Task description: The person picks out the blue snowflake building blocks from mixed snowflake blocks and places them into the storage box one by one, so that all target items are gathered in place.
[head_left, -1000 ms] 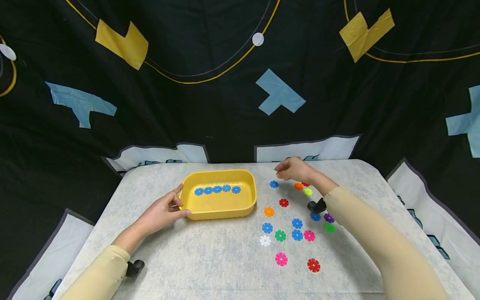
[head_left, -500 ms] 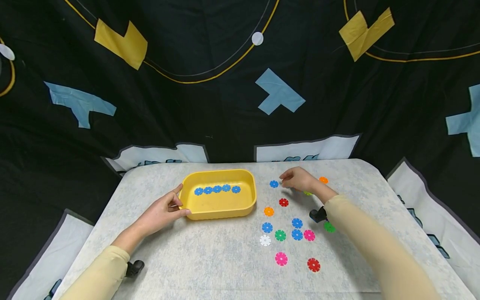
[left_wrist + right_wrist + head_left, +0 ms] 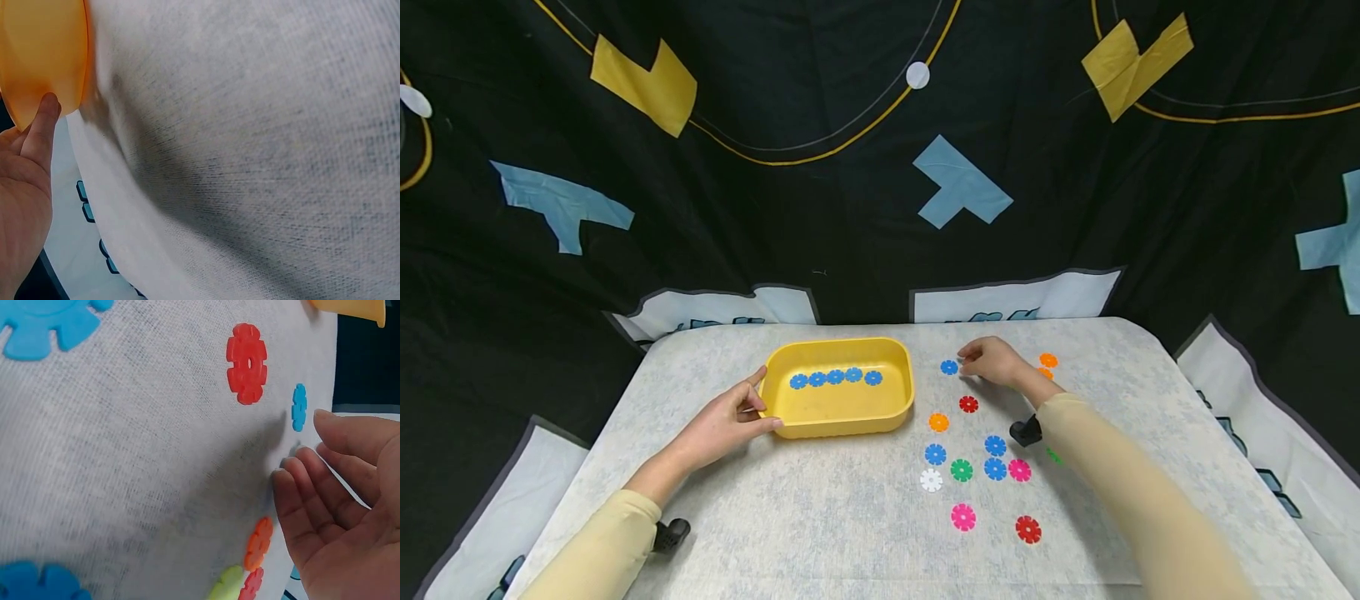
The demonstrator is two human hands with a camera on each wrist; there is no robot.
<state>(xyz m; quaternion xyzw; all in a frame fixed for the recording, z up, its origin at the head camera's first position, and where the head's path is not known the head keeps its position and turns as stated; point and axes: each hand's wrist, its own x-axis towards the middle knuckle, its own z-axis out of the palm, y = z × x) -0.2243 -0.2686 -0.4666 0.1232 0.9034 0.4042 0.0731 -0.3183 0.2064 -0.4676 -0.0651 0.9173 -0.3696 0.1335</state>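
Well, our left hand (image 3: 726,427) grips a yellow tray (image 3: 842,428), five blue discs (image 3: 836,377) inside, our right hand (image 3: 996,362), thumb and fingers parted, near another blue disc (image 3: 949,367).

Right hand (image 3: 350,531) held just beside a small blue disc (image 3: 299,407), before pale woven cloth (image 3: 156,412)

The fingers are spread a little and slightly bent, with one fingertip brought close to the small blue disc; whether the cloth is touched cannot be told. A soft shadow (image 3: 250,453) is cast across the weave. Left of and above that disc, a notched red disc (image 3: 247,381) is seen, pierced at its centre. Near the bottom edge an orange disc (image 3: 258,544), a yellow-green disc (image 3: 226,584) and a second red disc (image 3: 251,584) are bunched. Blue discs are cropped at upper left (image 3: 47,328) and lower left, and a yellow container (image 3: 356,307) is partly shown at upper right
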